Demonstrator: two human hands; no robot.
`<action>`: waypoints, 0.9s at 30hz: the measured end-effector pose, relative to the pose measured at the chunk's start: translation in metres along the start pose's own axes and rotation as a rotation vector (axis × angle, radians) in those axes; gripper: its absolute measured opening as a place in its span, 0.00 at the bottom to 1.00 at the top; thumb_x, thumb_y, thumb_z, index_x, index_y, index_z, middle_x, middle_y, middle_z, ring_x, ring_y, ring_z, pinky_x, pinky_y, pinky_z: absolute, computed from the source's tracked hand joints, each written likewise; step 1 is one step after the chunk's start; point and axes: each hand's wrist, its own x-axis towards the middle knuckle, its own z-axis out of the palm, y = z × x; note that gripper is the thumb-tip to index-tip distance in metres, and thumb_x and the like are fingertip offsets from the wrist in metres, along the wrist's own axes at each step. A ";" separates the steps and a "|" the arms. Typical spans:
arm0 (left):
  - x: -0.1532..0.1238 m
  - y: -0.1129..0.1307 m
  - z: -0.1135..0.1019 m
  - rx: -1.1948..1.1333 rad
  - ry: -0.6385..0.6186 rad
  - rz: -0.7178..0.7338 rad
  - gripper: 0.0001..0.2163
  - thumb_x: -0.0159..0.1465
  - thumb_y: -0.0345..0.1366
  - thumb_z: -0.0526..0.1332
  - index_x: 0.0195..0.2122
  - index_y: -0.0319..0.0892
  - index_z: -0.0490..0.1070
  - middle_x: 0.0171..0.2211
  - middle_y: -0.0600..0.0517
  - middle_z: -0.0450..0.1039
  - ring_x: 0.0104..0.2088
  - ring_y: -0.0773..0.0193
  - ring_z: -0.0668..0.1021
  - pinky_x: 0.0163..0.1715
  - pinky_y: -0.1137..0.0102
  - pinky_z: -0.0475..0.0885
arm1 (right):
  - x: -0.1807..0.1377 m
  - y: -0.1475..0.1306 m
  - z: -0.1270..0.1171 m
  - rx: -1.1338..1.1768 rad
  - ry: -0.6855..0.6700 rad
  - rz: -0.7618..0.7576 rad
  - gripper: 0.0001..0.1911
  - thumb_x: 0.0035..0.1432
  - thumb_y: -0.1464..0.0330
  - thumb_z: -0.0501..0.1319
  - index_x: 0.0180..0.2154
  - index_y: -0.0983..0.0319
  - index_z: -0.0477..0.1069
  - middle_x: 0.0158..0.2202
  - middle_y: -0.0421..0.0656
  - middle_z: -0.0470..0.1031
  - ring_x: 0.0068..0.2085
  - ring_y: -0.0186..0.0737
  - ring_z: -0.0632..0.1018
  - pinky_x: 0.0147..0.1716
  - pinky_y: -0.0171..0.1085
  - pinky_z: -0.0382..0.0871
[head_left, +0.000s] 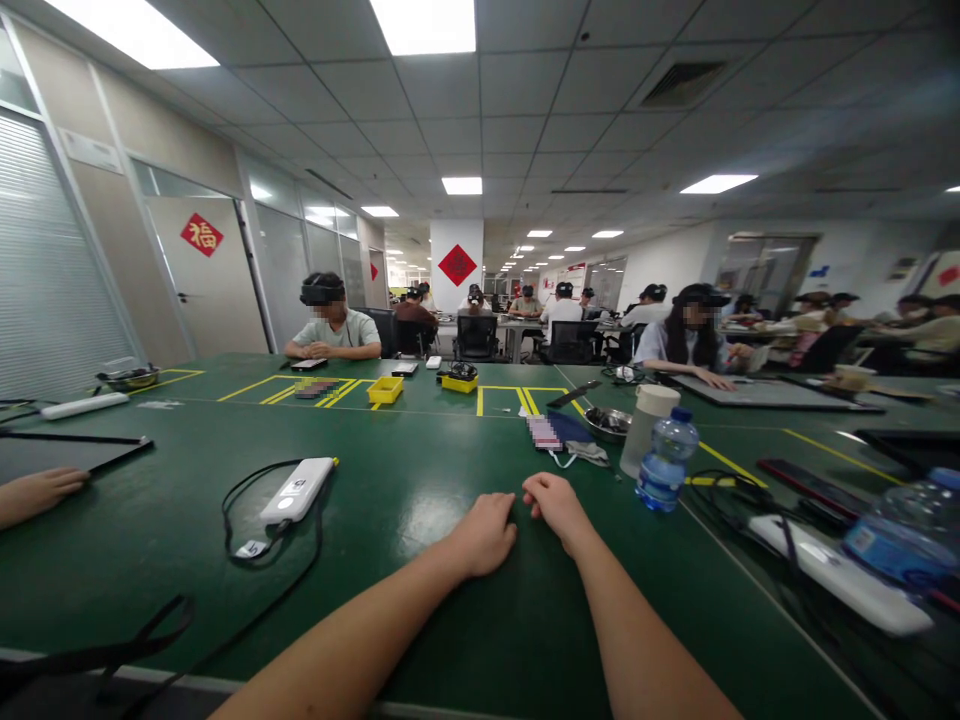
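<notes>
My left hand [487,533] rests on the green table [405,600] with its fingers curled in. Close beside it, a small gap apart, my right hand [559,508] is also loosely closed, its knuckles turned toward the left one. Nothing shows in either hand, though the palms are hidden. Beyond the right hand lie a dark blue pouch [571,430] and a grey cloth [590,454] with a white strap. To its right stand a clear water bottle [666,465] with a blue cap and a pale tumbler [646,425].
On the left is a white power bank [298,490] with black cables. A person's hand [45,495] is at the left edge. Yellow trays [385,390], a metal bowl [609,422] and yellow tape lines lie farther back. Several people sit beyond. Another white device [840,575] lies right.
</notes>
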 end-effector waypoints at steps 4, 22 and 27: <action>-0.006 -0.009 -0.009 -0.109 0.021 -0.071 0.25 0.54 0.24 0.49 0.55 0.39 0.59 0.47 0.45 0.68 0.42 0.62 0.73 0.44 0.69 0.65 | 0.004 0.008 -0.015 -0.472 0.071 0.025 0.07 0.46 0.70 0.55 0.21 0.61 0.70 0.22 0.44 0.73 0.24 0.38 0.71 0.25 0.35 0.56; -0.006 -0.024 -0.019 0.164 -0.073 -0.049 0.12 0.60 0.32 0.52 0.43 0.41 0.69 0.39 0.47 0.66 0.37 0.62 0.72 0.39 0.71 0.64 | -0.019 -0.010 0.007 -0.560 -0.375 -0.282 0.11 0.40 0.68 0.63 0.31 0.62 0.73 0.32 0.42 0.71 0.32 0.35 0.71 0.31 0.33 0.62; -0.006 -0.029 -0.025 0.131 -0.034 -0.072 0.07 0.58 0.31 0.53 0.33 0.40 0.71 0.33 0.49 0.68 0.33 0.63 0.72 0.35 0.71 0.64 | -0.020 -0.016 0.009 -0.392 -0.331 -0.265 0.10 0.44 0.68 0.60 0.33 0.62 0.71 0.30 0.41 0.71 0.29 0.34 0.71 0.30 0.34 0.63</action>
